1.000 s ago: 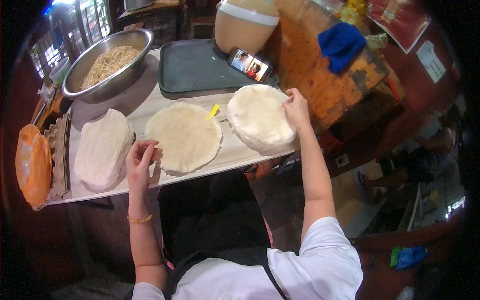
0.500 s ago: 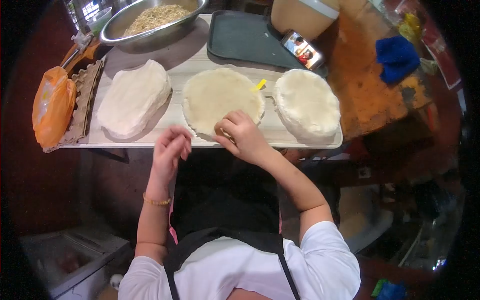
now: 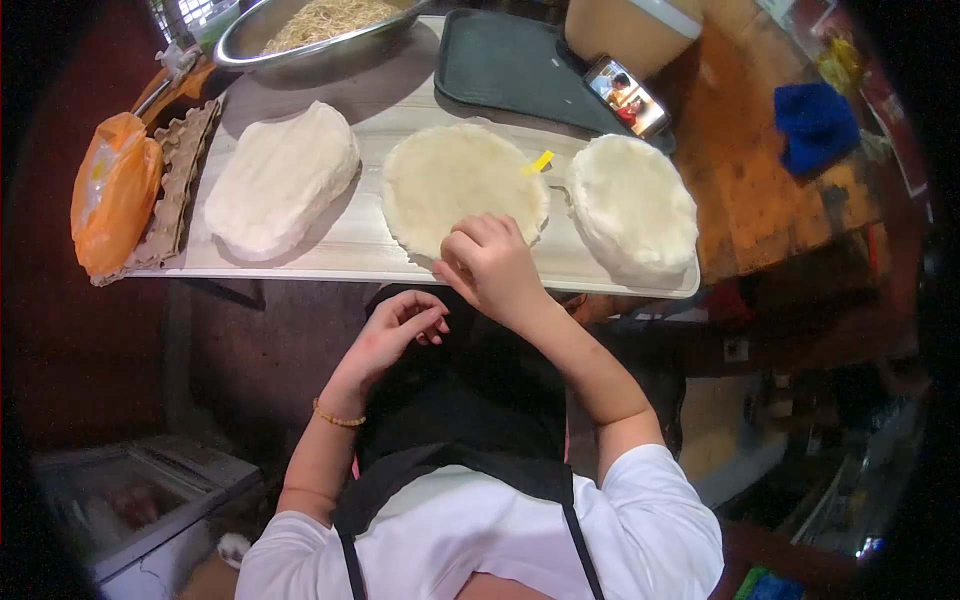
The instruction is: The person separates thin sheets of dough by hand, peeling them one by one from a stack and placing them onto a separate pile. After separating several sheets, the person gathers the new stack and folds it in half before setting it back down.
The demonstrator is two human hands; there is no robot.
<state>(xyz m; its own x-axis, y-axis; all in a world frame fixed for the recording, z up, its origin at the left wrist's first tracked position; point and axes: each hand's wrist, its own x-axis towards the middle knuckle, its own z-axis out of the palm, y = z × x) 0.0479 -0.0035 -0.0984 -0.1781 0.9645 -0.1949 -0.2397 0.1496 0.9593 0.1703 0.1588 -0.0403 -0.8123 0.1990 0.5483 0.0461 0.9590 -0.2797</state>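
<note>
A stack of round, pale, thin dough wrappers lies in the middle of the white board, with a small yellow strip at its right edge. My right hand rests over the near edge of this stack, fingers bent and pinched at the rim of a wrapper; the fingertips are partly hidden. Below the board's front edge, in front of the black apron, my left hand hangs with loosely curled fingers and nothing in it. To the left sits a thick folded stack of wrappers; another round stack is at the right.
A metal basin of shredded filling stands at the back left. Behind the stacks lie a dark tray and a lit phone against a tan container. An orange bag and egg carton flank the board's left.
My left hand has dropped from the board's edge, moving down and to the right. My right hand stays at the near rim of the middle stack. The whole view has shifted slightly.
</note>
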